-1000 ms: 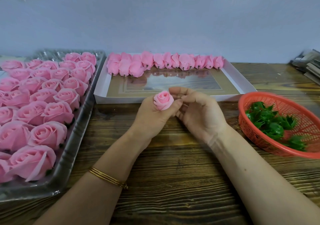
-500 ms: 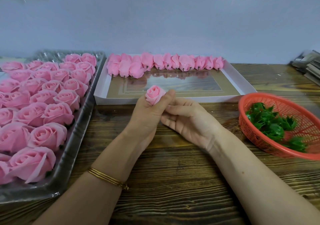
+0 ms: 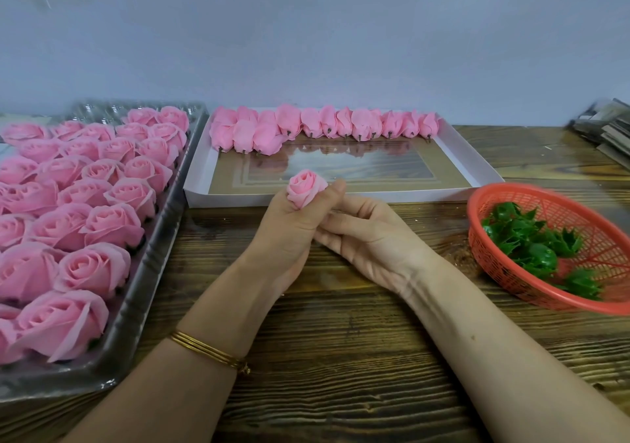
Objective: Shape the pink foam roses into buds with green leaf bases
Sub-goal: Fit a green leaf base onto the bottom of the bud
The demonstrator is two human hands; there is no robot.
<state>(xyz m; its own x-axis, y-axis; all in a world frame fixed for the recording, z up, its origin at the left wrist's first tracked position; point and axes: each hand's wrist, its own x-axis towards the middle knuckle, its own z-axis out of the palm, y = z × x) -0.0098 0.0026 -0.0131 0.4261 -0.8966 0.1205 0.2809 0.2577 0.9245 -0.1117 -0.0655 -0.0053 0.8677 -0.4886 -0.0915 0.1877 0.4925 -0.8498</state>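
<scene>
**Bud squeezed tight, ready for its base**

Your left hand point(image 3: 289, 234) curls thumb and fingers round the pink rose point(image 3: 305, 188) at bench centre, pressing the petals shut, face up so you can judge the shape. Your right hand point(image 3: 371, 241) lies against it; its fingertips are hidden, so I cannot tell its grip. The leaf bases point(image 3: 535, 251) wait in the basket point(image 3: 511, 188) at 3 o'clock, probably for easy reach.
</scene>
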